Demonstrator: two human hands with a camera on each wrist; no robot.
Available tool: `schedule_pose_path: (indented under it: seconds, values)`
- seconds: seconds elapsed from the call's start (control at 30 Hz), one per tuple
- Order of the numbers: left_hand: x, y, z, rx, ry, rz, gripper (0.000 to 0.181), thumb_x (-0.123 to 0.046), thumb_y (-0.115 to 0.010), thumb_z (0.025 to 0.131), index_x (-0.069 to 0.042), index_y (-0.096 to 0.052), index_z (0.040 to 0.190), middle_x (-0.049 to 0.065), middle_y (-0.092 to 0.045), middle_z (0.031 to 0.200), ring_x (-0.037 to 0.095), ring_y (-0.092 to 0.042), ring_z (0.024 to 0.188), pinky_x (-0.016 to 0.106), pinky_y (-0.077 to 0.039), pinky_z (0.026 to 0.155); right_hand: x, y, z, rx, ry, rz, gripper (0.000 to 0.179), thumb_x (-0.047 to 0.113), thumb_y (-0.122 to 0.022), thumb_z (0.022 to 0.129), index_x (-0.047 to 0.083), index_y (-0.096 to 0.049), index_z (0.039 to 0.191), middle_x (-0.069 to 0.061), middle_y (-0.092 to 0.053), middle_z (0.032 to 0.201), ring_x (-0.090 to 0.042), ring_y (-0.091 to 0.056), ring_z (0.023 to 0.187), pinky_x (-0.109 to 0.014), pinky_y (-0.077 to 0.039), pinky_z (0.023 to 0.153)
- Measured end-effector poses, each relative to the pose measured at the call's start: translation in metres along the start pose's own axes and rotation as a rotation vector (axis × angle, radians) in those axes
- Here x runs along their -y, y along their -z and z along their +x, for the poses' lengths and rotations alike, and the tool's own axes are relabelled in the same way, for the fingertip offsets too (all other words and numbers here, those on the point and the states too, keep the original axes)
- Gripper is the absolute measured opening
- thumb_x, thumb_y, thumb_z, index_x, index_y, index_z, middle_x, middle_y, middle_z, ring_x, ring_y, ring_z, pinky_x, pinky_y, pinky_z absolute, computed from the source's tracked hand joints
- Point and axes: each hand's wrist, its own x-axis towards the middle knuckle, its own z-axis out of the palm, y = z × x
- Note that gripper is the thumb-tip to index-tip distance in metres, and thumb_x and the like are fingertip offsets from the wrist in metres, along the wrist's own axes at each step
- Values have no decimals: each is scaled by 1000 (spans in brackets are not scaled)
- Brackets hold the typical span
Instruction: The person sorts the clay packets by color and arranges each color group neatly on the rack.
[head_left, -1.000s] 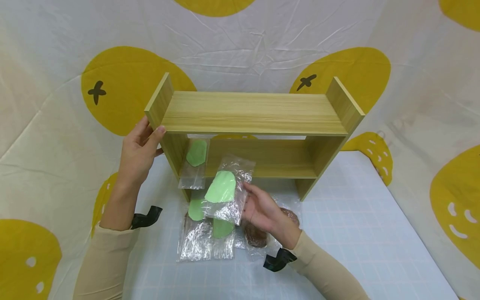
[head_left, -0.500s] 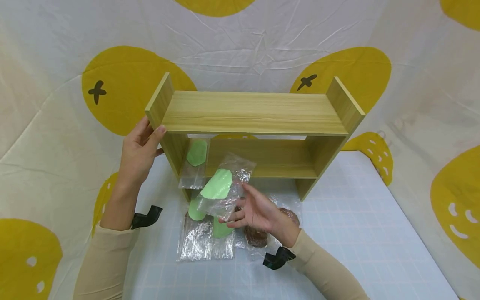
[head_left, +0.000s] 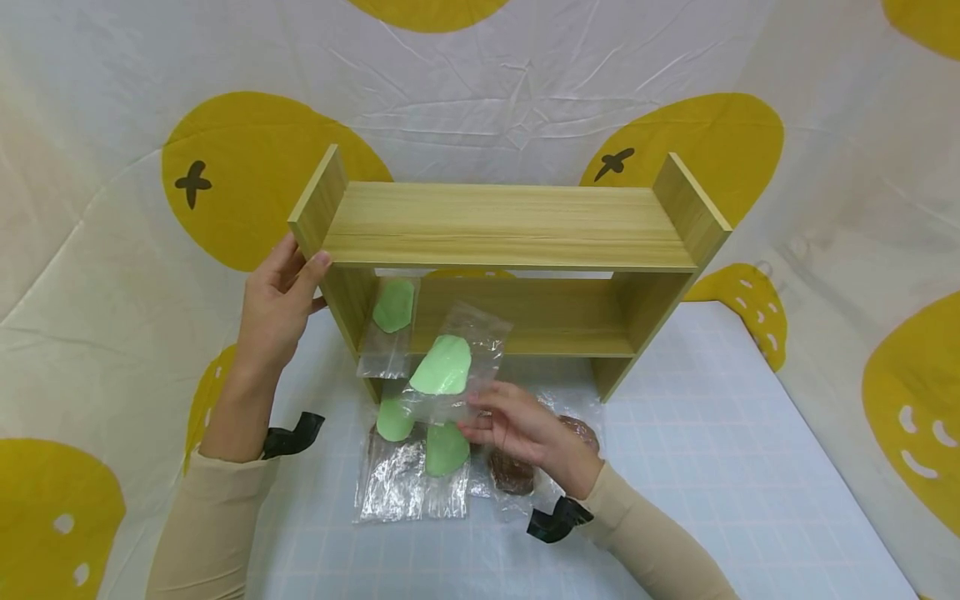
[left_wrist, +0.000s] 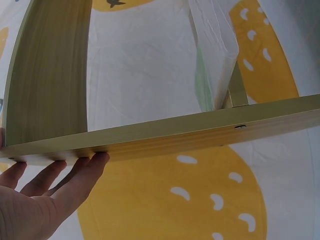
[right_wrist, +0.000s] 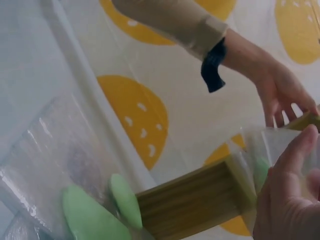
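Note:
A small light-wood shelf rack stands upright on the table. My left hand holds its left side panel, thumb at the front edge; in the left wrist view the fingers touch the panel's outer face. With thumb and fingers, my right hand pinches the right edge of a clear plastic bag holding a flat light-green piece. This bag hangs before the middle board. Another clear bag with a green piece rests at the left of that board, jutting past its front edge.
Several clear bags lie on the table below, overlapping, some with green pieces. To their right are bagged brown lumps, partly behind my right hand. A pale checked cloth covers the table; a patterned curtain hangs behind.
The held bag tilted left, then swung back a little right. My right hand's fingers spread, then drew together lower on the bag's edge. My left hand and the rack stayed put.

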Motion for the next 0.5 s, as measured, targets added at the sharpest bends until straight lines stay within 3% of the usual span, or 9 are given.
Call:
schedule_pose_path:
  seconds: [0.2, 0.5]
  values:
    - [0, 0, 0, 0, -3, -9, 51, -23, -66, 99, -29, -52, 147, 9, -51, 147, 33, -53, 123, 48, -53, 92, -2, 1, -2, -16, 8, -81, 9, -1, -48, 101, 2, -49, 109, -11, -65, 103, -24, -68, 78, -31, -59, 66]
    - [1, 0, 0, -8, 3, -2, 50, -23, -65, 99, -30, -53, 147, 8, -51, 147, 34, -53, 123, 46, -54, 90, 9, 4, 9, -8, 39, -109, 10, 2, -46, 104, 2, -56, 103, -9, -67, 92, -19, -67, 70, -29, -59, 65]
